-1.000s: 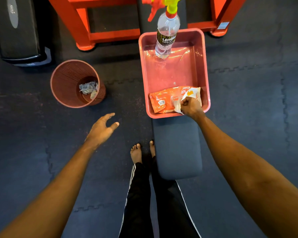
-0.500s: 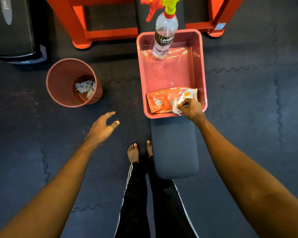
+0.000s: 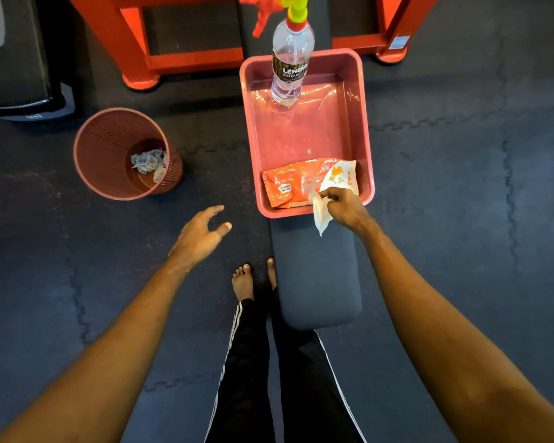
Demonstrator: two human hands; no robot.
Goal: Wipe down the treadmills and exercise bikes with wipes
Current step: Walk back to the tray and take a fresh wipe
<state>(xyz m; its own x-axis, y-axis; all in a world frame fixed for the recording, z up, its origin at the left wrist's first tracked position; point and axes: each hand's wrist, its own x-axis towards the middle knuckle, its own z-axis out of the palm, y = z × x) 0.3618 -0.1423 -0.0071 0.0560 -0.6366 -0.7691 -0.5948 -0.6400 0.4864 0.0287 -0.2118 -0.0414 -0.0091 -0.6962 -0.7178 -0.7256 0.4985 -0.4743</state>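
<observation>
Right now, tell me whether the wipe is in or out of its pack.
Out, or nearly: the right hand pinches the wipe, hanging past the tub; top end hidden.

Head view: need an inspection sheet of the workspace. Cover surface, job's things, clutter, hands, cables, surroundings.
Surface: dark padded bench over dark interlocking floor mats; pink tub sits on the bench.
Job's things: orange wipes pack lies at the tub's near end; white wipe hangs over the near rim; spray bottle stands upright at the far end.
Clutter: pink waste basket on the floor left of the bench, crumpled used wipes inside.
Hands: right hand pinches the white wipe; left hand open above the floor, holding nothing.
Cables: nothing seen.
Surroundings: orange-red frame behind; black machine top left.
</observation>
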